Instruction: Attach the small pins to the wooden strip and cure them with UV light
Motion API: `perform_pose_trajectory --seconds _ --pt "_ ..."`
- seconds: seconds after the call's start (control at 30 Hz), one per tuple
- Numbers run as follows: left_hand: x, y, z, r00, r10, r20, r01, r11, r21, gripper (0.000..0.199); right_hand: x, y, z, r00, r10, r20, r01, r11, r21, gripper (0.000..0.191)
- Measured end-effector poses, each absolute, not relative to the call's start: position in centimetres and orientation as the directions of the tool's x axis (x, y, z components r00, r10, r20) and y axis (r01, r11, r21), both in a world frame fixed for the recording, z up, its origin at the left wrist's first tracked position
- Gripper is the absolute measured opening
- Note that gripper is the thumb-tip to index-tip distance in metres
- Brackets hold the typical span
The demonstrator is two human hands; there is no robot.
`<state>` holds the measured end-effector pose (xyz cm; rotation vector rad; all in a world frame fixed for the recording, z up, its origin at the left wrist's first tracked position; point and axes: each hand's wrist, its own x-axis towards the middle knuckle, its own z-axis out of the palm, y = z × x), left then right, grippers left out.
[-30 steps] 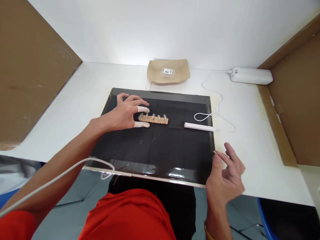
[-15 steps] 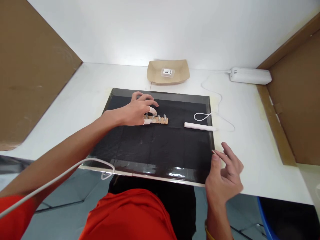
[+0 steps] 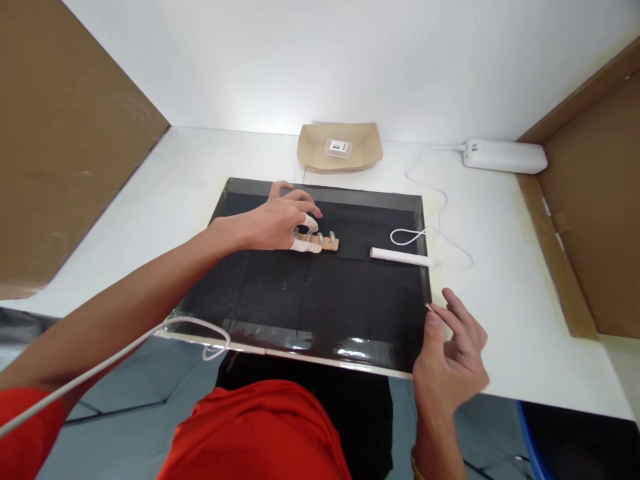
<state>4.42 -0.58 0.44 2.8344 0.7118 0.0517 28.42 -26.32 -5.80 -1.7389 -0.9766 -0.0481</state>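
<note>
My left hand is over a short tan strip that bears several small clear, curved, nail-like tips. White coverings wrap its thumb and index finger. The thumb lies along the strip's near side and the index finger bends over its far side, hiding the left end; the other fingers spread above the mat. At the lower right, my right hand pinches a small, thin, pale piece between thumb and index finger. Its kind is too small to make out.
The strip rests on a black mat. A white pen-shaped tool with a looped cable lies at the mat's right. Behind are a paper tray holding a small clear box and a white oblong device. Cardboard walls flank the table.
My left thumb has slid rightward along the strip, and the index finger has shifted slightly right. My right hand keeps its pinch. The whole view has shifted a little.
</note>
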Motion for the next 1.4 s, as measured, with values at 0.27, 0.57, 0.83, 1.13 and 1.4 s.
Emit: perform_pose_trajectory --seconds 0.27,0.57,0.83,1.13,1.4 --pt "4.20 -0.90 1.09 0.876 0.481 -0.035 0.476 -0.851 0.222 0.019 28.41 -26.26 -5.84 0.660 0.584 0.473 0.613 -0.053 -0.788 0.013" --pt "3.95 -1.02 1.20 0.879 0.475 -0.041 0.471 -0.852 0.231 0.023 28.39 -26.30 -5.72 0.659 0.590 0.468 0.614 -0.062 -0.787 0.014" --pt "3.64 -0.86 1.13 0.878 0.477 -0.041 0.475 -0.857 0.198 0.024 28.38 -26.24 -5.76 0.652 0.591 0.476 0.619 -0.051 -0.784 0.014" --pt "3.71 -0.95 1.10 0.868 0.496 -0.004 0.482 -0.842 0.241 0.026 28.51 -26.28 -6.01 0.640 0.597 0.485 0.625 -0.037 -0.780 0.014" --pt "3.88 -0.79 0.91 0.876 0.483 0.006 0.468 -0.852 0.235 0.024 28.52 -26.30 -5.90 0.644 0.602 0.471 0.609 -0.032 -0.792 0.013"
